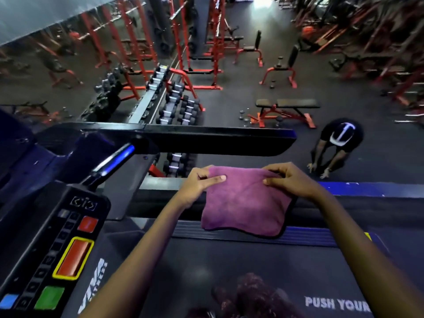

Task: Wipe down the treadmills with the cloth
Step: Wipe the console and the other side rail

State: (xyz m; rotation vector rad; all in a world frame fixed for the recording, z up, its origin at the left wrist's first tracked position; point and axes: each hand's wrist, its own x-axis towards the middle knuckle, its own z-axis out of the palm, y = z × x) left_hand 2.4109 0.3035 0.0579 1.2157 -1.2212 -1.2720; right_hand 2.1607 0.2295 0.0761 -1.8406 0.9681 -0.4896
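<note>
A folded purple cloth (244, 203) with a black hem hangs in the air over the treadmill's deck (229, 255). My left hand (199, 182) pinches its upper left corner between thumb and fingers. My right hand (288, 179) pinches the upper right corner. The treadmill's control console (57, 249), with red, green and blue buttons, lies at the lower left. Its black handrail (218, 141) runs across the view just beyond the cloth.
A dumbbell rack (174, 104) stands past the handrail. Red squat racks (202, 42) and benches (286, 109) fill the gym floor beyond. A person (339, 143) bends down to the floor at the right. The words "PUSH YOUR" are printed on the belt.
</note>
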